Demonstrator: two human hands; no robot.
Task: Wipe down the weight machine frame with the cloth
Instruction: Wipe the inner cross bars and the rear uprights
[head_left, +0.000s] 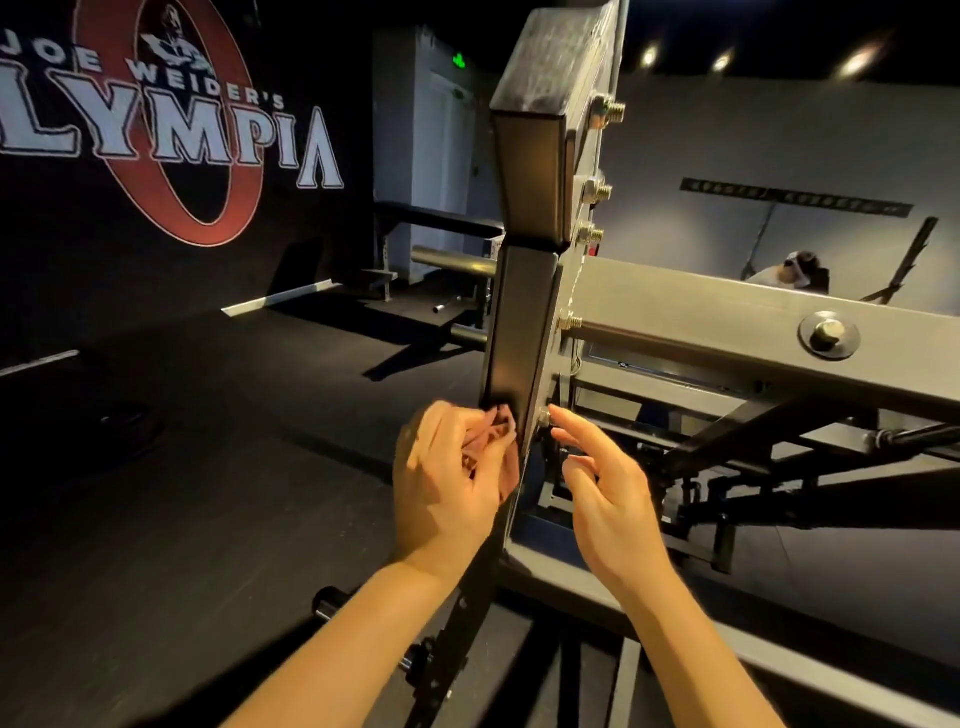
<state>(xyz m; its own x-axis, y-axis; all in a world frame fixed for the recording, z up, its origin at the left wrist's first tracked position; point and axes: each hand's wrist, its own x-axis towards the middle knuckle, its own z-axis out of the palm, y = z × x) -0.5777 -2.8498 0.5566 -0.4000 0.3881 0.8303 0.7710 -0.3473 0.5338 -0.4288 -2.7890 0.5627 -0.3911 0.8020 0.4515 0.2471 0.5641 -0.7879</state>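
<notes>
The weight machine frame's upright post (522, 317) is a dark metal tube rising through the middle of the view, with a grey crossbeam (727, 317) bolted to its right side. My left hand (447, 483) grips a bunched pinkish cloth (498, 431) and holds it against the post's left face, low down. To the right of the post, my right hand (608, 493) has its fingers loosely extended; the index fingertip is at a bolt (544, 417) on the post's edge. It holds nothing.
Bolts (602, 111) stick out of the post's right side. Dark struts and bars (753, 436) of the machine spread to the right and below. A bench rack (441, 260) stands behind on the black floor. A person (795, 270) is far off at right.
</notes>
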